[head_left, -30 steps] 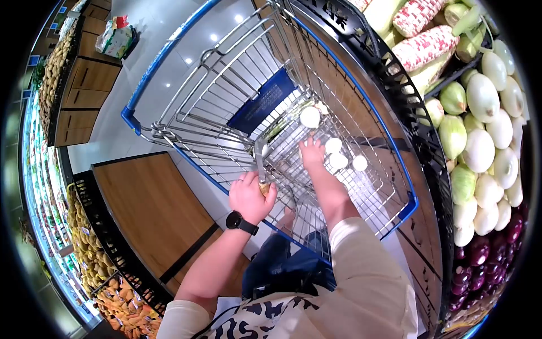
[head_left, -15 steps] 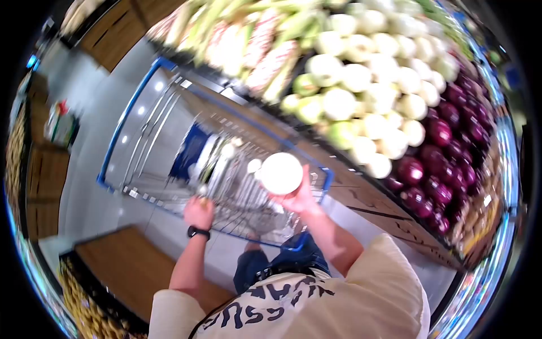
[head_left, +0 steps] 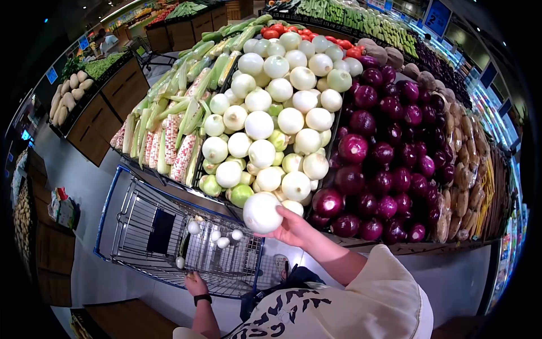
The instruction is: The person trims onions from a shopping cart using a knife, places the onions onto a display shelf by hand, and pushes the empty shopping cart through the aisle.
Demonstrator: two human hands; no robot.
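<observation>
The shop floor (head_left: 135, 294) is pale and shiny, running beneath a big sloping produce stand (head_left: 403, 248). White onions (head_left: 259, 125) fill the middle of the stand, with corn (head_left: 180, 138) on one side and red onions (head_left: 361, 148) on the other. Tomatoes (head_left: 272, 33) sit behind the white ones, and brown wrapped produce (head_left: 464, 169) lies beyond the red. Across the aisle I can see pale roots (head_left: 69, 100) on another counter, and a distant person (head_left: 107, 43) near some greens (head_left: 107, 65).

The shopper's right hand (head_left: 289, 226) is up at the front edge of the stand, fingers curled around one large white onion (head_left: 262, 213), the thumb against its side. That onion is in front of the heap, just outside the trolley (head_left: 127, 226).

The left hand (head_left: 196, 283) is low at the trolley's near side, fingers bent closed; I can't tell what, if anything, they grip. There's a black watch (head_left: 202, 298) on that wrist. Inside the trolley, several small white rounds (head_left: 223, 242) lie on the wire, near a dark blue panel (head_left: 161, 230).
</observation>
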